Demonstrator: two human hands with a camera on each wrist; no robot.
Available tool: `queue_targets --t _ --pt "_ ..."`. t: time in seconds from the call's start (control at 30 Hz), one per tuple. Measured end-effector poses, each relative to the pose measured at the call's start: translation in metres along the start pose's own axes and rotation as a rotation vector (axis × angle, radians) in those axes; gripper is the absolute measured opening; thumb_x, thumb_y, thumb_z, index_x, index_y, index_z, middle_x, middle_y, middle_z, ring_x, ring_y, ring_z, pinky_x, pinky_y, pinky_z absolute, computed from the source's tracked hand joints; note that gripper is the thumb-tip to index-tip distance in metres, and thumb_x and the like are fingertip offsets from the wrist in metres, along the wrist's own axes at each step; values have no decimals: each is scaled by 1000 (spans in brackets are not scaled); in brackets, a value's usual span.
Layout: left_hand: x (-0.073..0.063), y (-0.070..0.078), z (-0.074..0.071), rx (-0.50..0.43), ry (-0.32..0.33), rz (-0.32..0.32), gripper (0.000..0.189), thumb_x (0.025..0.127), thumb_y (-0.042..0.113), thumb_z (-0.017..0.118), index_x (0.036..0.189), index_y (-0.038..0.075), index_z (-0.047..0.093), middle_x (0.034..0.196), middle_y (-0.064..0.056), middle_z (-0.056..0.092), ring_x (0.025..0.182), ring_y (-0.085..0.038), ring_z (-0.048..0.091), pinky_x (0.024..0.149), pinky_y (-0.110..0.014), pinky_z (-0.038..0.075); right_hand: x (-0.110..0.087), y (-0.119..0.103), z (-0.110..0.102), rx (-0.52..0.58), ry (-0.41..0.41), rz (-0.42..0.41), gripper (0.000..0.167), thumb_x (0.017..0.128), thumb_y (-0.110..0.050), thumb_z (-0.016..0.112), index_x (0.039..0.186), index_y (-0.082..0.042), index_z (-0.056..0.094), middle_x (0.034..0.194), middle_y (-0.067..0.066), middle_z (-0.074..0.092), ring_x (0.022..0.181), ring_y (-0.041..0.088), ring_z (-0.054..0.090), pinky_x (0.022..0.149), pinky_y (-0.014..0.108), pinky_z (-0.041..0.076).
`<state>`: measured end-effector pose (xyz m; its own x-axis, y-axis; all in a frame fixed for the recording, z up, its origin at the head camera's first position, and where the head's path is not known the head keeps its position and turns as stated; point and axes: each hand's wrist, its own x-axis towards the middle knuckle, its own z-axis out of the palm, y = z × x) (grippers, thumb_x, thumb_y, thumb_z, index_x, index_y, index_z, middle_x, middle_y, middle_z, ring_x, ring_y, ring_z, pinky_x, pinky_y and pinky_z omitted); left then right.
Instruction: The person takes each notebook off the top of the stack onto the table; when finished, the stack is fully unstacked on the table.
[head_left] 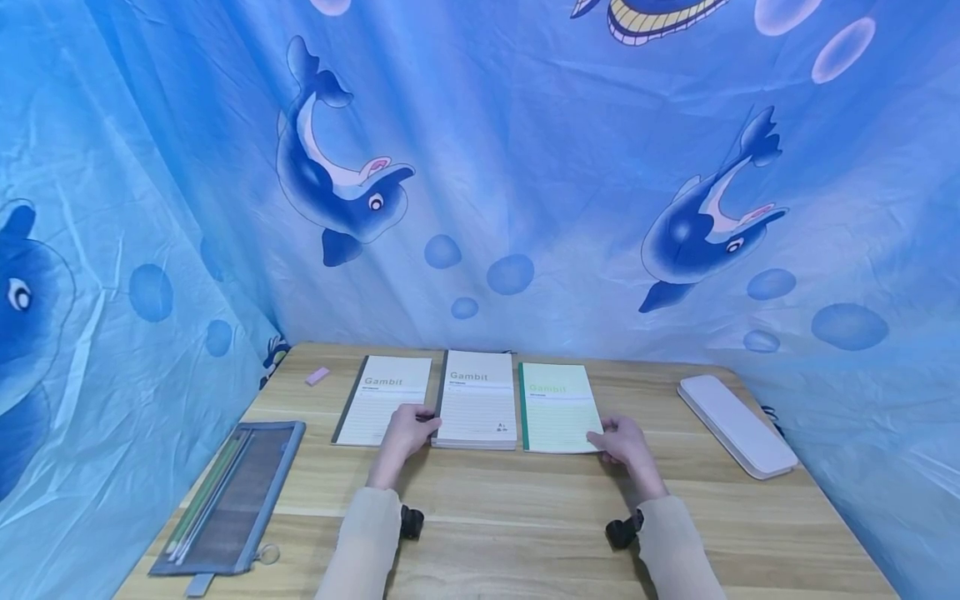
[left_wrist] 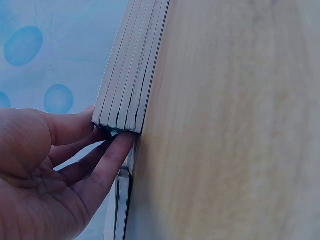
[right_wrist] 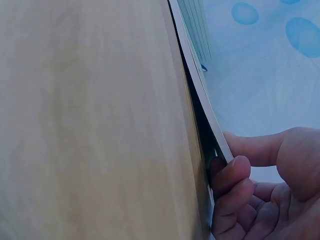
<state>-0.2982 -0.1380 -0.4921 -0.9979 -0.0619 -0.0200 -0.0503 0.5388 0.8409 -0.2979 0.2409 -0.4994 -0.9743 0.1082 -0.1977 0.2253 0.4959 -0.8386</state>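
Three notebook groups lie in a row along the table's far side. My left hand (head_left: 408, 429) is at the near left corner of the middle stack of notebooks (head_left: 477, 400). In the left wrist view, the thumb is at the stack's top edge (left_wrist: 122, 90) and a finger reaches its bottom edge. My right hand (head_left: 624, 440) pinches the near right corner of the green notebook (head_left: 558, 408). From the right wrist, that corner (right_wrist: 215, 127) shows raised off the table, thumb above and fingers beneath. A grey-spined notebook (head_left: 384, 400) lies left of the stack, partly behind my left hand.
A mesh pencil pouch (head_left: 251, 496) with pencils inside lies at the table's left. Behind it is a small pink eraser (head_left: 317, 376). A pale pencil case (head_left: 737, 425) sits at the right. A blue dolphin-print curtain (head_left: 525, 167) hangs behind the wooden table (head_left: 517, 517).
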Motion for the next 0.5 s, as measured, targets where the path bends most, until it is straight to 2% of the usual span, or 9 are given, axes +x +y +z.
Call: queue_targets --t 0.07,0.33,0.5 --pt "0 0 0 -1 0 -3 33 92 7 67 122 -9 65 124 -28 63 113 -40 60 77 -40 59 0 0 -1 0 -2 1 45 90 -12 69 125 12 54 73 7 57 56 16 53 54 27 47" --pt "1 1 0 23 14 17 32 91 7 68 119 -9 67 123 -27 64 119 -42 57 95 -48 51 -2 1 -4 -27 17 -5 43 88 -17 72 120 9 59 75 8 59 60 19 54 56 30 48" --pt "1 1 0 28 15 17 32 91 6 68 119 -9 67 123 -27 64 121 -43 56 100 -51 47 -3 1 -5 -44 24 -13 43 89 -20 73 118 8 59 79 9 59 63 20 54 57 31 48"
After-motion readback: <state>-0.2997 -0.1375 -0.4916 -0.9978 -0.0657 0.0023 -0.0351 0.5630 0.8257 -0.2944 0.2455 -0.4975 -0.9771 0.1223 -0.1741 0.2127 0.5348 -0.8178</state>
